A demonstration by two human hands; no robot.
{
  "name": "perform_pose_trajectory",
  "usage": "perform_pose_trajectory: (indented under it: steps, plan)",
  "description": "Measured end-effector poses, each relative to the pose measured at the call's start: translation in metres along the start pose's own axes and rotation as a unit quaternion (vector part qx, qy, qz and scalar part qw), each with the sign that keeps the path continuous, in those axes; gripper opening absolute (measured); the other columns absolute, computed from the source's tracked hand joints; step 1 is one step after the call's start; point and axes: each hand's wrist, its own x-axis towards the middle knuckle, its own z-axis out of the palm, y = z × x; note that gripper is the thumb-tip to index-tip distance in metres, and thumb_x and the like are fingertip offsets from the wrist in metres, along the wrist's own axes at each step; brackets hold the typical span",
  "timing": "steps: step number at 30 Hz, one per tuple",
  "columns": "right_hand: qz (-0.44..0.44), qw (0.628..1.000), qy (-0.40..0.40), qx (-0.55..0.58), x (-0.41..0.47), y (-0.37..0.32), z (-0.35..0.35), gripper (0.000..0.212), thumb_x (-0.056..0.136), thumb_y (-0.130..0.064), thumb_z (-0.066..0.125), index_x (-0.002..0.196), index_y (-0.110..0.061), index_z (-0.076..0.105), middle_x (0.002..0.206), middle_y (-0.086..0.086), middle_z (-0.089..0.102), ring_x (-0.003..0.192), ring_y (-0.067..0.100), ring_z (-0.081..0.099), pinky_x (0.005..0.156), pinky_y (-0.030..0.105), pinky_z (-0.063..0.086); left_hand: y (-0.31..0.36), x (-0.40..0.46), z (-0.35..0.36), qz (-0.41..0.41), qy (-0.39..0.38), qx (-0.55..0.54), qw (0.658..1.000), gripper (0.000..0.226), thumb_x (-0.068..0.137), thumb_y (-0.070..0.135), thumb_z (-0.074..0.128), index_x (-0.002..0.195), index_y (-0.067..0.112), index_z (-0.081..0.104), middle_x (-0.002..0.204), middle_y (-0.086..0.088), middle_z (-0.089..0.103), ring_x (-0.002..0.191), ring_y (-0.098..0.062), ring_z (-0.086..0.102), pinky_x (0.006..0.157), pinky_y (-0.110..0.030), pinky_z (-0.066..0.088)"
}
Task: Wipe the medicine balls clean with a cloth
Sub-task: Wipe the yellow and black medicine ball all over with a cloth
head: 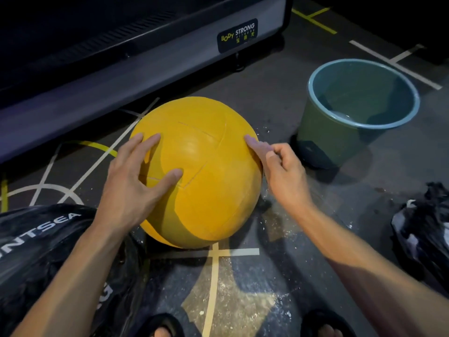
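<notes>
Two hands steady the round yellow leather medicine ball [206, 171] on the floor: the left hand [136, 183] lies spread on it, the right hand [279, 171], fingers half curled, touches its side.

Setting: gym floor. Evidence: dark rubber-like flooring [279, 98] marked with white and yellow training lines; base of a large exercise machine [136, 66] bearing a "BODY STRONG" fitness label [237, 35]; yellow medicine ball [209, 176] on the floor; white powdery specks scattered underfoot; bucket [359, 110] standing nearby.
</notes>
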Motion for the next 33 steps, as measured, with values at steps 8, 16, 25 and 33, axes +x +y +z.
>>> perform_pose_trajectory:
  steps: [8, 16, 25, 33]
  plan:
    - [-0.365, 0.910, -0.170, -0.101, -0.100, 0.009, 0.047, 0.030, 0.104, -0.002, 0.053, 0.131, -0.010, 0.060, 0.158, 0.003, 0.044, 0.151, 0.016, 0.032, 0.122, 0.042, 0.032, -0.016, 0.021, -0.008, -0.004, -0.006, -0.011, 1.000, 0.084, 0.075, 0.067, 0.077, 0.148, 0.044, 0.044, 0.162, 0.010, 0.031, 0.147, -0.007, 0.029, 0.114, -0.032, 0.029]
    - [-0.158, 0.983, 0.030, -0.084, -0.015, -0.003, 0.043, 0.016, 0.109, -0.018, 0.042, 0.115, -0.021, 0.057, 0.099, -0.008, 0.069, 0.067, -0.004, 0.057, 0.055, 0.009, 0.038, -0.023, 0.023, -0.012, -0.038, -0.014, -0.039, 0.998, 0.075, 0.080, 0.056, 0.071, 0.148, 0.047, 0.040, 0.158, 0.009, 0.032, 0.130, -0.004, 0.033, 0.107, -0.039, 0.036]
    - [-0.431, 0.871, -0.169, -0.166, -0.066, 0.032, 0.049, 0.030, 0.101, 0.000, 0.051, 0.125, -0.018, 0.056, 0.160, -0.005, 0.035, 0.154, 0.013, 0.025, 0.125, 0.042, 0.027, -0.041, 0.024, -0.020, -0.062, -0.031, -0.025, 0.997, 0.077, 0.081, 0.054, 0.073, 0.149, 0.044, 0.041, 0.156, 0.011, 0.038, 0.139, -0.016, 0.041, 0.105, -0.040, 0.039]
    - [-0.194, 0.977, -0.047, -0.080, -0.026, 0.007, 0.059, 0.027, 0.111, -0.024, 0.035, 0.134, -0.023, 0.051, 0.134, 0.013, 0.062, 0.099, 0.005, 0.064, 0.073, 0.016, 0.053, -0.041, 0.030, -0.020, -0.109, -0.053, -0.023, 0.992, 0.085, 0.084, 0.056, 0.064, 0.157, 0.036, 0.027, 0.162, 0.004, 0.034, 0.140, -0.025, 0.043, 0.109, -0.050, 0.042]
